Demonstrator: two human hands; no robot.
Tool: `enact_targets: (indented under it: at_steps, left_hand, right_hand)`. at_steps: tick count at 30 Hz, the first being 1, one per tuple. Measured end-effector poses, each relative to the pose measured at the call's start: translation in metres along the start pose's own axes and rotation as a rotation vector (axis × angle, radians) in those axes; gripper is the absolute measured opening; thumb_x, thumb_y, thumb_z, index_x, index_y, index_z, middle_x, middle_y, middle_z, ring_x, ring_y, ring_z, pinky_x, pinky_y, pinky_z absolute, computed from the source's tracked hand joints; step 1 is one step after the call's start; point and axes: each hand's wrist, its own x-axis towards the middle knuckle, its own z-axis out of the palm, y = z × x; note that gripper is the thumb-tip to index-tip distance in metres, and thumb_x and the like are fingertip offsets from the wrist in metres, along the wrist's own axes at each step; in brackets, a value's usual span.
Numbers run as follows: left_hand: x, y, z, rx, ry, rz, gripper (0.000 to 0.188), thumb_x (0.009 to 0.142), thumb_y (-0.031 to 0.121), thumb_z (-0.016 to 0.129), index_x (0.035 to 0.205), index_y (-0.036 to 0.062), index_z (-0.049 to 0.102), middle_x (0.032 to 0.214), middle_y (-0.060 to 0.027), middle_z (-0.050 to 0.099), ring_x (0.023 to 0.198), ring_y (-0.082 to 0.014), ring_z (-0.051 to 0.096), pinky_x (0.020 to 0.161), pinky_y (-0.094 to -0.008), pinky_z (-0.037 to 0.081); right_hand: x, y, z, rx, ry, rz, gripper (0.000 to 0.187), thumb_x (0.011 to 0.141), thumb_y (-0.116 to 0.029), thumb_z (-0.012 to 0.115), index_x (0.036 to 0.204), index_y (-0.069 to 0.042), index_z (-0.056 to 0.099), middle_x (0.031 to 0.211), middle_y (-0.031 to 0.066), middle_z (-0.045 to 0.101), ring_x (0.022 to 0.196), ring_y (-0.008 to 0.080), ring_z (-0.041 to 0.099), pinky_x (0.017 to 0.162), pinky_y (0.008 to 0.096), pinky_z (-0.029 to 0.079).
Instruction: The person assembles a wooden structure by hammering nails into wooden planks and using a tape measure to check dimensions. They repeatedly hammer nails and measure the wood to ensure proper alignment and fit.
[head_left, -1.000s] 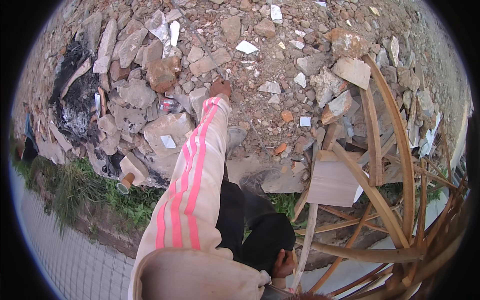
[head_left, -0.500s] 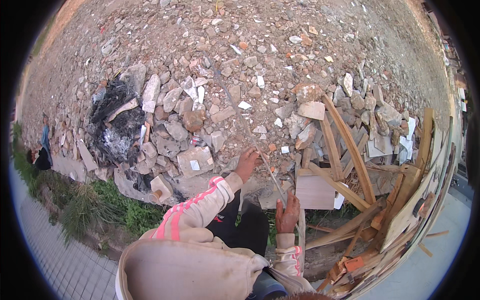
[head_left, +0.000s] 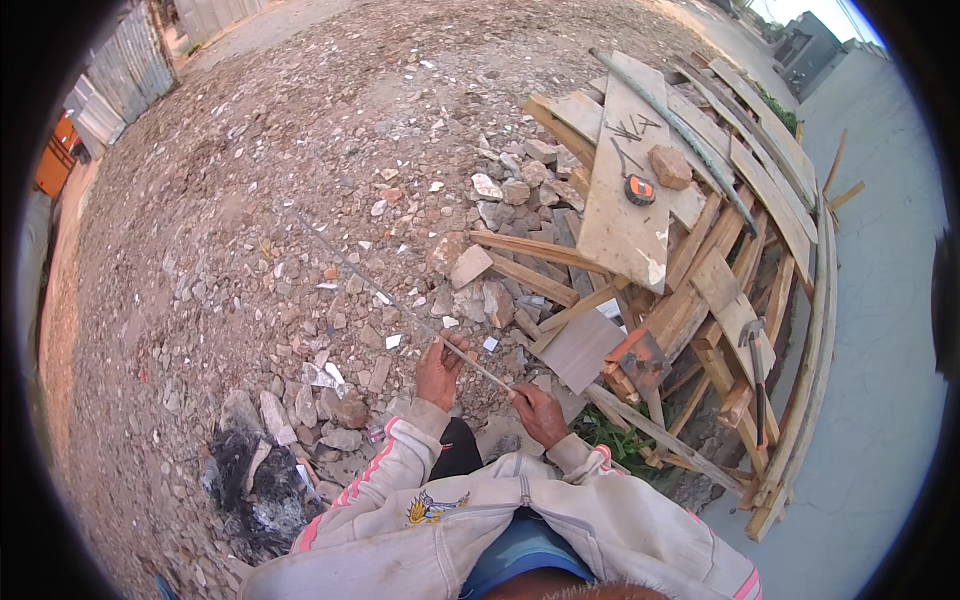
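Observation:
A long, thin grey rod (head_left: 395,303), seemingly metal, slants from the rubble at upper left down to my hands. My right hand (head_left: 540,414) is closed round its near end, thumb on top. Farther up the rod, my left hand (head_left: 437,374) holds it between thumb and fingers; part of the grip is hidden. The rod's far end reaches out over the broken stones, and I cannot tell whether it touches them.
To the right lies a pile of wooden planks (head_left: 640,215) carrying an orange-black tape measure (head_left: 639,190), a brick piece (head_left: 670,167), several nails (head_left: 632,127) and a hammer (head_left: 757,380). Black ash (head_left: 255,490) lies at lower left. A pale wall (head_left: 860,330) stands at right.
My view has swung toward the right, bringing the tape measure and hammer into sight. My right hand, its fingers raised beside the rod before, is now closed on the rod's near end.

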Motion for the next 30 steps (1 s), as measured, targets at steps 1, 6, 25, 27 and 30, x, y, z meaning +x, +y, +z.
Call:
enact_targets:
  at_steps: [1,6,25,27,30]
  left_hand:
    - [-0.007,-0.011,0.007,0.035,-0.006,-0.015,0.035,0.108,0.032,0.054,0.131,0.0078,0.062,0.121,-0.0067,0.07,0.117,-0.0235,0.067,0.101,-0.042,0.049]
    - [-0.027,-0.064,0.056,0.11,-0.114,-0.089,0.034,0.108,0.032,0.054,0.133,0.0088,0.061,0.125,-0.0058,0.069,0.119,-0.0232,0.065,0.105,-0.0425,0.047]
    - [-0.109,-0.114,0.188,0.226,-0.354,-0.108,0.04,0.11,0.032,0.046,0.137,0.0026,0.055,0.127,-0.0127,0.067,0.117,-0.0269,0.066,0.104,-0.0434,0.051]
    - [-0.116,-0.11,0.192,0.243,-0.372,-0.104,0.044,0.111,0.034,0.044,0.139,0.0018,0.053,0.128,-0.0134,0.066,0.118,-0.0273,0.065,0.105,-0.0439,0.051]
    - [-0.128,-0.103,0.193,0.246,-0.402,-0.091,0.05,0.111,0.038,0.039,0.144,0.0013,0.049,0.131,-0.0133,0.065,0.12,-0.0278,0.064,0.107,-0.0446,0.05]
  right_hand:
    - [-0.01,0.004,-0.01,-0.005,0.007,-0.009,0.024,0.102,-0.024,0.062,0.111,-0.006,0.074,0.086,0.0175,0.069,0.076,0.0354,0.067,0.071,0.044,0.051]
    - [-0.066,0.033,-0.072,0.03,0.085,0.069,0.025,0.099,-0.027,0.062,0.113,-0.008,0.072,0.092,0.019,0.073,0.086,0.0407,0.07,0.075,0.0503,0.052]
    - [-0.164,0.032,-0.174,0.134,0.35,0.099,0.024,0.098,-0.022,0.066,0.11,-0.002,0.071,0.093,0.0203,0.071,0.082,0.0364,0.068,0.074,0.0445,0.052]
    - [-0.163,0.036,-0.176,0.152,0.309,0.09,0.021,0.098,-0.018,0.067,0.109,-0.001,0.071,0.09,0.0177,0.069,0.075,0.0325,0.064,0.071,0.0418,0.051]
    - [-0.163,0.039,-0.164,0.175,0.411,-0.017,0.018,0.097,-0.015,0.069,0.107,-0.001,0.071,0.089,0.0178,0.068,0.077,0.0343,0.065,0.071,0.0423,0.051]
